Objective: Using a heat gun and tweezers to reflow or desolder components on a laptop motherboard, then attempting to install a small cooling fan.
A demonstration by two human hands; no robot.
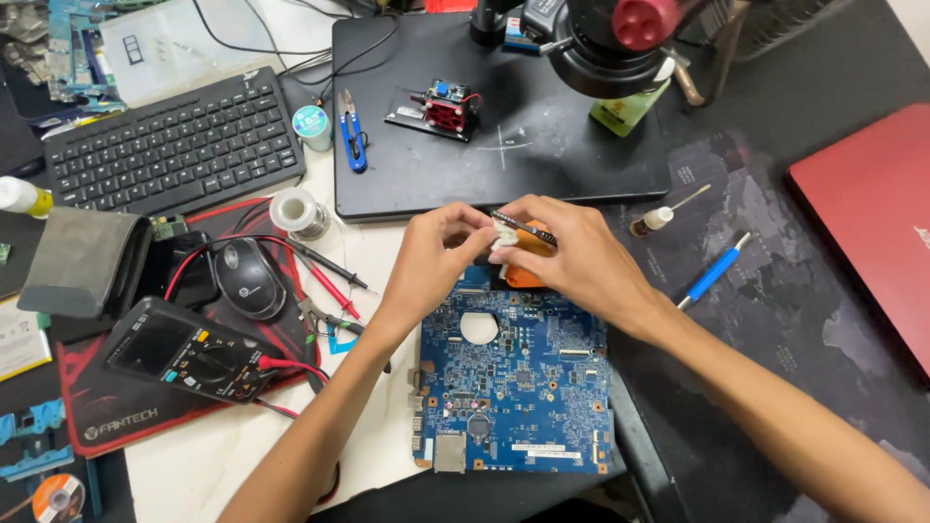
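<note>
A blue circuit board (513, 383) with a round hole lies flat on the desk in front of me. Just above its far edge, my left hand (431, 261) and my right hand (572, 254) meet. Together they pinch a small white piece (504, 232) against a thin dark flat part (523, 226). An orange object (523, 279) shows under my right palm, mostly hidden. What exactly each hand grips is hard to tell.
A black microscope base plate (581, 165) with a small red module (448, 108) lies behind the hands. Left: keyboard (174, 145), mouse (248, 278), multimeter (184, 351) with red leads, solder spool (298, 213). Right: a red laptop (872, 223), blue tool (715, 271), small bottle (651, 222).
</note>
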